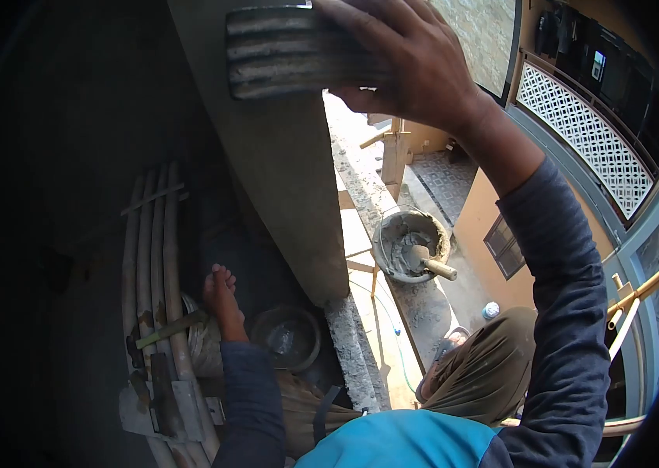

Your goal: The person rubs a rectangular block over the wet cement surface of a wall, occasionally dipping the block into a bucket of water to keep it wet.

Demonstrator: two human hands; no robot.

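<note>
My right hand (415,66) is raised at the top, its fingers and thumb gripping a dark grey block with a ribbed face (302,54). The block is in front of the upper part of a grey plastered pillar (283,179). Lower down in shadow, my left hand (223,300) has its fingers curled and bunched, with nothing visible in them. A long-handled tool (170,329) lies just left of it, its handle end close to the hand. Below the pillar, a bucket of wet mortar (380,253) holds a trowel with a wooden handle (440,269).
Bamboo poles (150,257) lie at the left, with dark tools on a board (131,409). A shadowed basin (285,337) sits beside my left arm. My knee (493,351) is near the mortar-strewn ledge (415,312). A tiled floor (442,179) lies far below at right.
</note>
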